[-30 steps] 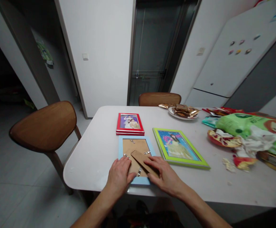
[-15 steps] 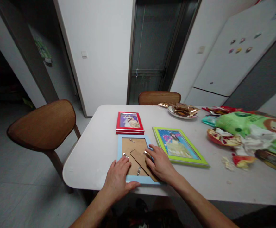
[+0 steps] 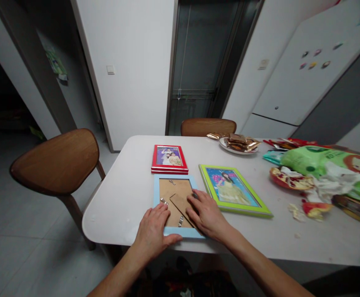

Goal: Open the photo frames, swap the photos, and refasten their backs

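A light blue picture frame (image 3: 157, 187) lies face down near the table's front edge, its brown backboard (image 3: 180, 190) and stand leg (image 3: 183, 208) facing up. Small metal clips (image 3: 180, 221) sit around the backboard. My left hand (image 3: 153, 229) rests on the frame's lower left part, fingers stretched beside the left clip (image 3: 164, 201) and thumb apart along the bottom edge. My right hand (image 3: 207, 214) lies over the right edge with its fingers spread, fingertips on the backboard; any clip beneath them is hidden.
Stacked red picture frames (image 3: 169, 159) lie behind the blue one. To the right is a green picture frame (image 3: 235, 190), face up. Farther off stand a plate of wrapped snacks (image 3: 240, 144), pomegranate pieces (image 3: 291, 179) and a green packet (image 3: 310, 159). A wooden chair (image 3: 56, 163) is at left.
My right fingers have shifted slightly on the frame's right side and now cover the metal clip that showed there earlier. My left hand stays almost in place.
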